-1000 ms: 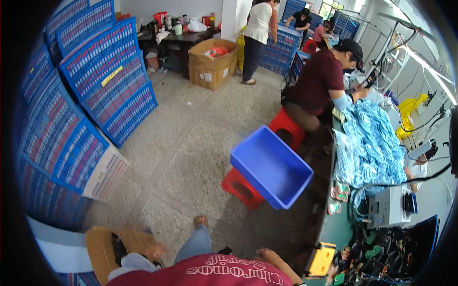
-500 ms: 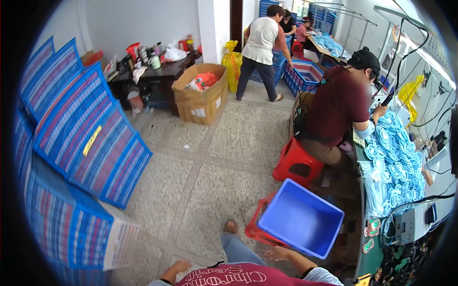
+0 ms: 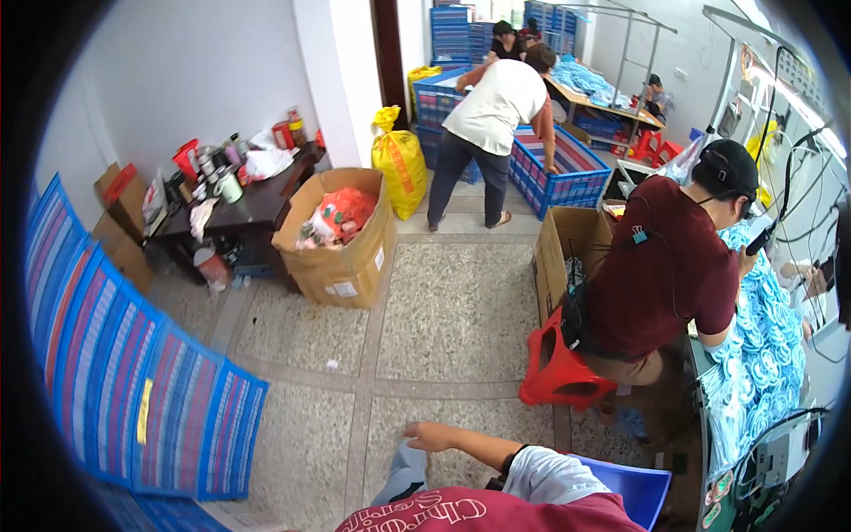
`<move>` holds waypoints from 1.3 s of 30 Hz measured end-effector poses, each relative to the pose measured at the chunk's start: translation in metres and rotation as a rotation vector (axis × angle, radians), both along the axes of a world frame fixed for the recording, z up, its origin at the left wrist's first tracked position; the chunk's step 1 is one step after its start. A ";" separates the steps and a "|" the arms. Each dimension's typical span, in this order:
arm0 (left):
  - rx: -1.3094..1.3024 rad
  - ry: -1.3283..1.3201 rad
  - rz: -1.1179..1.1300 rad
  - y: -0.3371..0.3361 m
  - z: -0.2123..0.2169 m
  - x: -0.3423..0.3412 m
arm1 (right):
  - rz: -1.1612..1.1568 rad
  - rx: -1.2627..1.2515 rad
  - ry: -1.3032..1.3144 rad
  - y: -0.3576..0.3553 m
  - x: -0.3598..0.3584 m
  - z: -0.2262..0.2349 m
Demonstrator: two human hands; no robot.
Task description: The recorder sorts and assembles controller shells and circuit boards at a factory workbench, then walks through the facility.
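My right arm stretches leftward across my front. The right hand (image 3: 432, 436) hangs in the air over my bent knee in grey-blue trousers, fingers loosely extended and nothing visible in them. Behind my right sleeve, part of an empty-looking blue plastic bin (image 3: 645, 486) shows; my arm and body hide most of it. My left hand does not show.
Just ahead on the right, a person in a dark red shirt (image 3: 660, 257) sits on a red stool (image 3: 560, 363) beside a worktable heaped with light-blue pieces (image 3: 753, 355). Cardboard boxes (image 3: 355, 266) and a yellow sack (image 3: 399, 173) stand ahead. Blue striped crates (image 3: 191, 417) line the left.
I have moved forward toward the seated person. My right hand has swung forward and left; my left hand has left the view. The bin is now mostly behind my arm.
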State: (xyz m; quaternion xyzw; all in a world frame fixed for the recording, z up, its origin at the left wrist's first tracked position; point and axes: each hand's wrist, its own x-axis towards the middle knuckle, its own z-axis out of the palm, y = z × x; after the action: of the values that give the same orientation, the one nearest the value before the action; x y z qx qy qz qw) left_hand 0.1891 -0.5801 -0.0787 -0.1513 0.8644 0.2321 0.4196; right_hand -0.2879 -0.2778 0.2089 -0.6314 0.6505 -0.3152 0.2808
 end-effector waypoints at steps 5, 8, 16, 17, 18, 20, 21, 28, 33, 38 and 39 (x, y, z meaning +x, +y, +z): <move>-0.134 -0.231 -0.234 -0.101 0.062 -0.146 | -0.299 0.613 0.319 0.011 -0.111 -0.002; -0.344 0.330 -0.390 -0.126 0.196 -0.300 | -0.546 0.682 0.140 0.066 -0.161 -0.009; 0.245 0.752 0.743 -0.157 0.365 -0.659 | -0.598 0.788 -0.127 0.060 -0.292 -0.029; 0.249 0.764 0.735 -0.161 0.358 -0.689 | -0.510 0.832 -0.148 0.053 -0.324 -0.043; 0.276 0.731 0.663 -0.170 0.338 -0.706 | -0.509 0.820 -0.148 0.036 -0.357 -0.051; 0.298 0.615 0.515 -0.188 0.307 -0.731 | -0.131 0.793 0.244 0.001 -0.420 -0.061; 0.291 0.542 0.449 -0.193 0.300 -0.743 | -0.218 0.740 0.208 -0.006 -0.459 -0.083; 0.045 0.130 0.275 -0.253 0.271 -0.791 | -0.794 0.383 -0.026 -0.101 -0.636 0.130; 0.116 0.010 0.937 -0.310 0.284 -0.929 | -0.794 0.494 -0.014 -0.098 -0.738 0.060; 0.037 0.452 -0.048 -0.352 0.320 -1.178 | -0.475 0.737 0.054 -0.021 -0.764 -0.075; 0.142 0.386 0.172 -0.347 0.311 -1.227 | -0.429 0.797 0.038 -0.017 -0.784 -0.123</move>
State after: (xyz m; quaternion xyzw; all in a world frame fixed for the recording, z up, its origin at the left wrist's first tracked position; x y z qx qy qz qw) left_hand -1.0383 -0.9271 0.2322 -0.1471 0.8942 0.3519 0.2345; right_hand -1.0720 -0.2948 0.0860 -0.3305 0.8422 -0.0794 0.4185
